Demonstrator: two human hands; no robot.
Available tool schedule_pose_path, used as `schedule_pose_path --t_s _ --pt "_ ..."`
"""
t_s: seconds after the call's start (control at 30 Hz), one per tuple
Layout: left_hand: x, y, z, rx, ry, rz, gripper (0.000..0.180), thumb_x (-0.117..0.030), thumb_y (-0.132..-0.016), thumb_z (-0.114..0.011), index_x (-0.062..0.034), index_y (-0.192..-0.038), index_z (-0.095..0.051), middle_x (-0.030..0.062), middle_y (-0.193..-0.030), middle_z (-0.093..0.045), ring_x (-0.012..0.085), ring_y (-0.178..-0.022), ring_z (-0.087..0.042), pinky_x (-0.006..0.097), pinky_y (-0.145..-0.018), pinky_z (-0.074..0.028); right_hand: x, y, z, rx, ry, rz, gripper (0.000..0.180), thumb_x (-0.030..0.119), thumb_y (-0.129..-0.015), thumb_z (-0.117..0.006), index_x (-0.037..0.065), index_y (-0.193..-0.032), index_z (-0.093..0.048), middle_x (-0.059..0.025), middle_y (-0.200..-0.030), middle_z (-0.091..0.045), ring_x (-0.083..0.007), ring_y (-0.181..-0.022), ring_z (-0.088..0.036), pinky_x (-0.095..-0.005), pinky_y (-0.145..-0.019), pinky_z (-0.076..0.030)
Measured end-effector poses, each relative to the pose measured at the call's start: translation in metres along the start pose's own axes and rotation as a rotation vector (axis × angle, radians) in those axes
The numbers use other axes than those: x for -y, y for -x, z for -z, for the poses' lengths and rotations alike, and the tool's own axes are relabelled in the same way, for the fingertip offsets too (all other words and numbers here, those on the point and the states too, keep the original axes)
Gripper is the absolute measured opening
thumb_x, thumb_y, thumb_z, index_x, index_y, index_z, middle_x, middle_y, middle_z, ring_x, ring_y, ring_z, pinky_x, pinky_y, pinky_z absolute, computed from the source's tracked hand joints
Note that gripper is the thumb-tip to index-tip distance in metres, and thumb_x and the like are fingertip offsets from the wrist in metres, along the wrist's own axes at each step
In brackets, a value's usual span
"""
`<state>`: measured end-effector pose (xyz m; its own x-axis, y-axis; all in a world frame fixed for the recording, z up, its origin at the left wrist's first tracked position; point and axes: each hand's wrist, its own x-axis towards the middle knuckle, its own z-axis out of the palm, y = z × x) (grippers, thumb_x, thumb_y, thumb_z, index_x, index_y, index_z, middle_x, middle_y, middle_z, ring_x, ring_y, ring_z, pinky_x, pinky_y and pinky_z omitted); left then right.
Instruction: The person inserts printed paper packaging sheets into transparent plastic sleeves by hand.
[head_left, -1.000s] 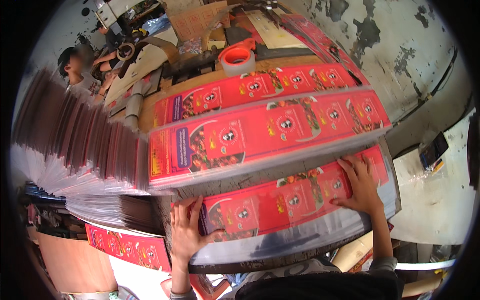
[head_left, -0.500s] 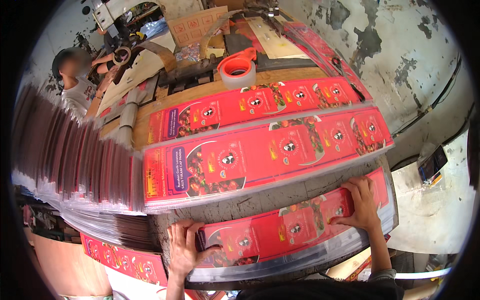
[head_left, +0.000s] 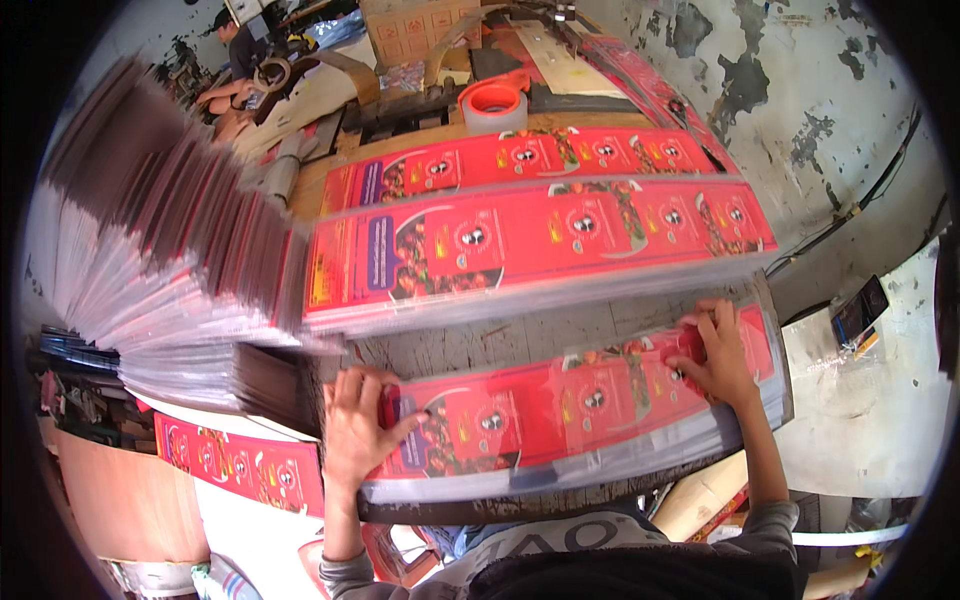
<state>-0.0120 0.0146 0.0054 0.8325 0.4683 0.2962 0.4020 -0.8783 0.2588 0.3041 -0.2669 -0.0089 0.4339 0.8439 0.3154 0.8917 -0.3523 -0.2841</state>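
A low stack of red printed sheets, with clear plastic at its near edge, lies across the worktable in front of me. At its left end, my left hand curls its fingers over the far edge, the thumb lying on the printed top. My right hand grips the stack's right part likewise, fingers at the far side and thumb toward the middle. The fingertips are partly hidden. Beyond them sits a thicker stack of red sheets, with another red stack behind it.
Tall piles of plastic-covered sheets lean at the left. A tape roll in a red dispenser stands at the back. More red sheets lie lower left. A peeling wall borders the right. Another person is at far left.
My view has shifted, so the table sits a little higher and more of my shirt shows. Both hands stay at the near stack, with only slight finger movement.
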Motion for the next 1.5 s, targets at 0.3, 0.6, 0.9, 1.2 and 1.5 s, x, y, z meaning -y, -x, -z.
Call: schedule_pose_path --t_s 0.3,0.6,0.9,1.2,1.5 --pt "0.013 0.003 -0.01 -0.11 0.219 -0.027 0.016 -0.006 -0.072 -0.065 -0.002 -0.079 -0.051 0.01 -0.079 -0.051 0.0279 -0.074 -0.051 0.036 -0.069 -0.04 -0.006 -0.015 -0.004 -0.039 -0.124 0.067 0.024 0.016 -0.072 -0.067 0.005 -0.084 -0.049 -0.0093 -0.081 -0.048 -0.0282 -0.081 -0.046 -0.0377 -0.076 -0.031" --pt "0.009 0.008 -0.009 -0.15 0.264 -0.003 0.014 0.0 -0.072 -0.063 0.0006 -0.079 -0.051 0.012 -0.078 -0.052 0.0294 -0.072 -0.052 0.038 -0.063 -0.043 -0.007 -0.009 -0.01 -0.106 -0.171 0.045 0.015 0.005 -0.075 -0.062 0.001 -0.081 -0.049 -0.0125 -0.078 -0.046 -0.0313 -0.074 -0.047 -0.0394 -0.065 -0.038" --pt "0.004 0.001 0.0 -0.222 0.218 -0.016 0.013 0.0 -0.072 -0.063 0.0014 -0.076 -0.051 0.0129 -0.075 -0.053 0.0298 -0.07 -0.052 0.037 -0.061 -0.043 -0.012 -0.014 -0.006 -0.244 0.023 0.101 0.012 0.006 -0.077 -0.06 0.0 -0.081 -0.05 -0.0154 -0.08 -0.047 -0.0343 -0.073 -0.047 -0.0405 -0.064 -0.038" --pt "0.011 0.009 0.02 -0.26 0.042 -0.012 0.017 -0.015 -0.069 -0.07 -0.0061 -0.076 -0.056 0.0033 -0.075 -0.053 0.0196 -0.067 -0.05 0.031 -0.069 -0.033 -0.012 -0.027 0.011 -0.372 -0.004 0.177 0.008 0.003 -0.078 -0.058 -0.001 -0.081 -0.051 -0.0141 -0.078 -0.048 -0.0322 -0.07 -0.046 -0.0384 -0.062 -0.038" --pt "-0.01 -0.018 0.065 -0.566 -0.211 0.067 0.015 -0.006 -0.075 -0.062 -0.0023 -0.088 -0.055 0.0095 -0.087 -0.055 0.0267 -0.082 -0.052 0.037 -0.074 -0.036 -0.004 -0.076 0.054 -0.536 -0.07 0.152 0.011 0.01 -0.084 -0.052 -0.001 -0.082 -0.051 -0.0147 -0.078 -0.05 -0.0314 -0.073 -0.049 -0.037 -0.065 -0.039"
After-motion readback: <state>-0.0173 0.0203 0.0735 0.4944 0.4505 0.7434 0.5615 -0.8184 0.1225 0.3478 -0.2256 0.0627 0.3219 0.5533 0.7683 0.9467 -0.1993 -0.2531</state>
